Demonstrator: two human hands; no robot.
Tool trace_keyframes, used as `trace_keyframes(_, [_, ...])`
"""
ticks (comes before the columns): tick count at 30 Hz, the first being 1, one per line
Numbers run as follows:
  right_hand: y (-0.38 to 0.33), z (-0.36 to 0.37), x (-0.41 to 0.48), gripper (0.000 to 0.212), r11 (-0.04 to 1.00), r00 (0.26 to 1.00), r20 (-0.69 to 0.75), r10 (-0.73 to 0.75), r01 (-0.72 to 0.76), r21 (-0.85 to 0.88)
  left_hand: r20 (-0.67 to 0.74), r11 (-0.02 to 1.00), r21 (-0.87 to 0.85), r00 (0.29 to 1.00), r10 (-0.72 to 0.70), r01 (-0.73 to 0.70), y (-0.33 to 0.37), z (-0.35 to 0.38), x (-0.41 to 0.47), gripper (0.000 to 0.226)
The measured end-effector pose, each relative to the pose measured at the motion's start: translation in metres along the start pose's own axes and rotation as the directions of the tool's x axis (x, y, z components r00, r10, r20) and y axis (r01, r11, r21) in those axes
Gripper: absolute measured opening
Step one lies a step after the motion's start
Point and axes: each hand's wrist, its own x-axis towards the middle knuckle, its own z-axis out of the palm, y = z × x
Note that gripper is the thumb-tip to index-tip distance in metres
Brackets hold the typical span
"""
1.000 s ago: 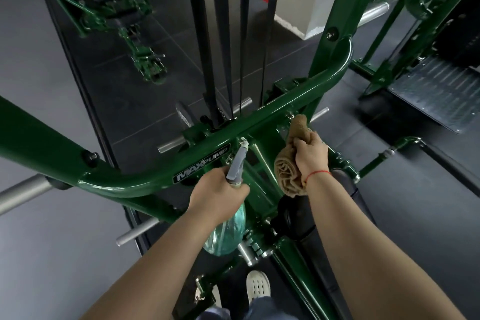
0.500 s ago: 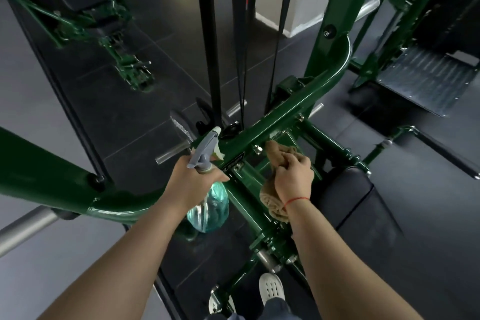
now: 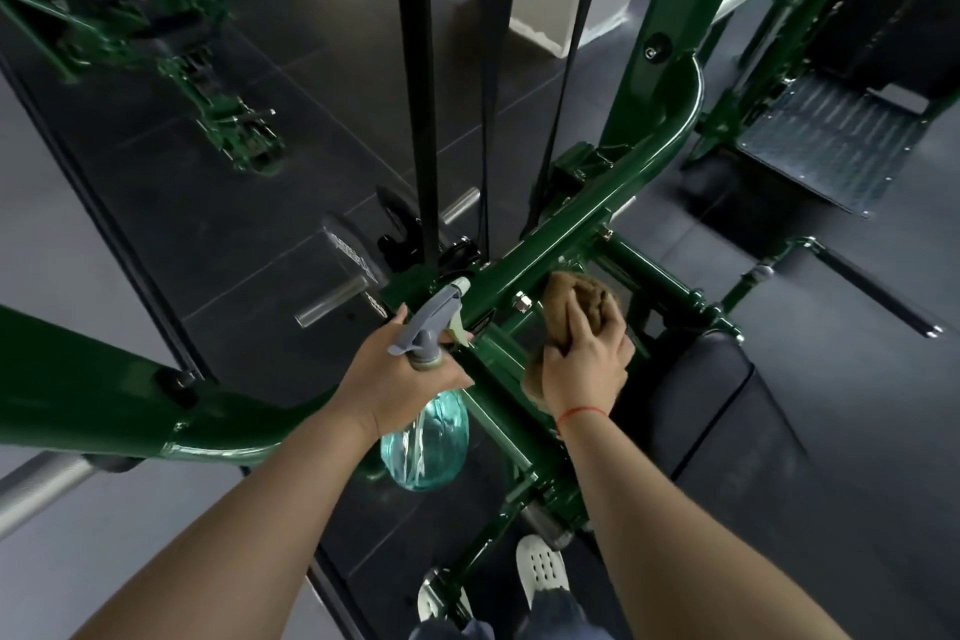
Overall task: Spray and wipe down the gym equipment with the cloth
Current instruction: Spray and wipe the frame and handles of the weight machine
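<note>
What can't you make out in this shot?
Head view only.
Upper body of the spray bottle: covered by the left hand.
Underside of the cloth, whether it touches the green frame: hidden by the right hand.
Its uprights: cut off by the top edge.

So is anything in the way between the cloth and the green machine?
No, nothing visible. The right hand holds the brown cloth right up against the green frame. The spray bottle in the left hand is off to one side.
</note>
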Motion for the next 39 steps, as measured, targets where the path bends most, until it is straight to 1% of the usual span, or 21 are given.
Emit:
trace_keyframes(4, [-0.002, 0.003, 0.007, 0.066, 0.998, 0.999, -0.025, 0.035, -0.033, 0.061, -0.053, 0.999, 0.019, 0.998, 0.027, -0.026, -0.007, 0.002, 0.004, 0.053])
trace_keyframes(6, [-0.009, 0.001, 0.022, 0.063, 0.994, 0.996, -0.052, 0.072, -0.067, 0.091, -0.065, 0.993, 0.11, 0.997, 0.05, -0.043, -0.007, 0.004, 0.004, 0.06])
trace_keyframes(8, [-0.018, -0.007, 0.046, 0.053, 0.973, 0.984, -0.056, 0.169, -0.157, 0.167, -0.068, 0.977, 0.203, 0.994, 0.084, -0.069, -0.007, 0.004, 0.004, 0.05])
trace_keyframes(9, [-0.019, -0.012, 0.06, 0.048, 0.965, 0.977, -0.045, 0.209, -0.199, 0.173, -0.089, 0.971, 0.223, 0.991, 0.104, -0.082, -0.007, 0.005, 0.004, 0.044])
trace_keyframes(10, [-0.019, -0.018, 0.072, 0.046, 0.959, 0.97, -0.024, 0.241, -0.234, 0.162, -0.108, 0.969, 0.228, 0.987, 0.117, -0.09, -0.007, 0.005, 0.005, 0.043])
trace_keyframes(11, [-0.018, -0.024, 0.083, 0.047, 0.954, 0.965, -0.005, 0.262, -0.258, 0.152, -0.113, 0.969, 0.228, 0.986, 0.126, -0.097, -0.009, 0.005, 0.007, 0.047])
trace_keyframes(13, [-0.013, -0.029, 0.098, 0.057, 0.944, 0.955, 0.042, 0.294, -0.297, 0.144, -0.109, 0.959, 0.258, 0.982, 0.152, -0.12, -0.012, 0.006, 0.009, 0.052])
trace_keyframes(15, [-0.007, -0.03, 0.108, 0.066, 0.938, 0.94, 0.067, 0.334, -0.339, 0.073, -0.116, 0.947, 0.283, 0.974, 0.193, -0.153, -0.015, 0.008, 0.008, 0.041])
trace_keyframes(16, [-0.005, -0.032, 0.113, 0.066, 0.931, 0.929, 0.08, 0.361, -0.364, 0.024, -0.114, 0.94, 0.291, 0.969, 0.219, -0.178, -0.014, 0.009, 0.006, 0.047])
trace_keyframes(17, [-0.003, -0.034, 0.118, 0.064, 0.923, 0.918, 0.097, 0.385, -0.386, -0.011, -0.112, 0.931, 0.301, 0.962, 0.251, -0.208, -0.012, 0.009, 0.004, 0.052])
trace_keyframes(19, [-0.005, -0.038, 0.123, 0.05, 0.914, 0.901, 0.153, 0.406, -0.401, -0.068, -0.109, 0.911, 0.326, 0.946, 0.304, -0.255, -0.01, 0.009, 0.003, 0.057])
trace_keyframes(21, [-0.005, -0.04, 0.13, 0.032, 0.916, 0.896, 0.192, 0.401, -0.388, -0.102, -0.115, 0.907, 0.319, 0.939, 0.324, -0.274, -0.009, 0.009, 0.004, 0.058])
trace_keyframes(22, [-0.004, -0.039, 0.134, 0.03, 0.911, 0.889, 0.196, 0.413, -0.4, -0.103, -0.115, 0.908, 0.317, 0.939, 0.323, -0.273, -0.01, 0.01, 0.004, 0.058])
trace_keyframes(23, [-0.004, -0.038, 0.133, 0.035, 0.911, 0.89, 0.196, 0.412, -0.399, -0.104, -0.126, 0.908, 0.318, 0.938, 0.324, -0.271, -0.009, 0.01, 0.004, 0.058])
trace_keyframes(25, [-0.005, -0.036, 0.128, 0.047, 0.896, 0.884, 0.144, 0.444, -0.433, -0.104, -0.158, 0.909, 0.327, 0.933, 0.323, -0.259, -0.009, 0.012, 0.003, 0.058])
trace_keyframes(28, [-0.015, -0.033, 0.099, 0.06, 0.852, 0.847, 0.085, 0.524, -0.521, -0.058, -0.178, 0.905, 0.336, 0.926, 0.333, -0.261, -0.01, 0.013, 0.003, 0.057])
trace_keyframes(30, [-0.018, -0.023, 0.08, 0.063, 0.802, 0.803, 0.081, 0.59, -0.595, 0.051, -0.175, 0.897, 0.354, 0.923, 0.343, -0.266, -0.01, 0.013, 0.004, 0.056])
trace_keyframes(33, [-0.018, 0.0, 0.05, 0.071, 0.749, 0.771, 0.087, 0.631, -0.634, 0.193, -0.174, 0.904, 0.344, 0.929, 0.327, -0.254, -0.012, 0.013, 0.005, 0.06])
trace_keyframes(34, [-0.017, 0.009, 0.041, 0.073, 0.741, 0.77, 0.097, 0.631, -0.634, 0.221, -0.169, 0.91, 0.337, 0.935, 0.311, -0.242, -0.013, 0.013, 0.006, 0.061])
trace_keyframes(37, [-0.021, 0.021, 0.014, 0.074, 0.719, 0.767, 0.091, 0.635, -0.63, 0.293, -0.153, 0.919, 0.335, 0.95, 0.271, -0.208, -0.018, 0.012, 0.008, 0.05])
trace_keyframes(39, [-0.021, 0.023, 0.016, 0.072, 0.693, 0.759, 0.119, 0.64, -0.637, 0.336, -0.128, 0.911, 0.35, 0.952, 0.278, -0.22, -0.021, 0.011, 0.01, 0.045])
